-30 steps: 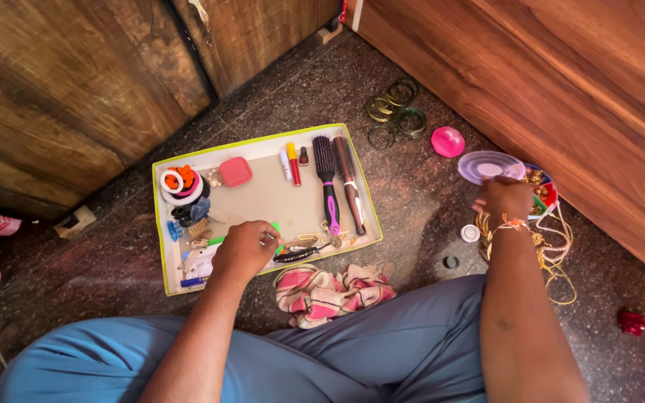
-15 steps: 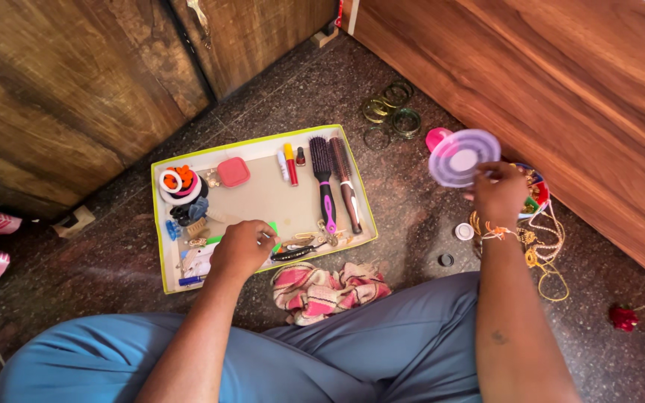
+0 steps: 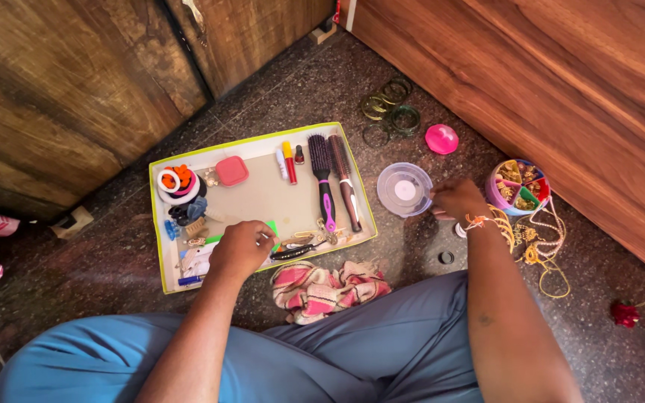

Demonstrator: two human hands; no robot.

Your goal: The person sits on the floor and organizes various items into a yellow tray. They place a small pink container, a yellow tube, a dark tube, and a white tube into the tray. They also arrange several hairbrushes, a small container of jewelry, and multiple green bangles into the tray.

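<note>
While your left hand [image 3: 242,247] rests curled inside the shallow yellow-rimmed tray [image 3: 160,254], fingers closed on a small green item [image 3: 272,226] near the tray's front edge, your right hand [image 3: 455,198] pinches the rim of a clear round lid [image 3: 404,189] that sits low at the floor just right of the tray. Open dark stone floor [image 3: 412,246] lies between the tray's right wall and the round divided jewellery box [image 3: 517,185], which stands uncovered near the wooden panel [image 3: 561,89] on the right; that panel closes off that side. Wooden doors [image 3: 76,82] close off the far left. Inside the tray, two hairbrushes [image 3: 334,183] lie along the right wall, a pink square case [image 3: 232,171] and lip tubes [image 3: 287,162] near the back, hair ties [image 3: 179,184] in the left corner, clips [image 3: 300,246] just beside your left hand. Green bangles [image 3: 390,112] and a pink cap [image 3: 441,139] lie beyond the lid. Chains [image 3: 543,250] sprawl under your right wrist, with a small black ring [image 3: 446,257] near them. A striped cloth [image 3: 328,287] lies against your knee, touching the tray's front edge. A red flower [image 3: 625,313] sits well apart at the right.
</note>
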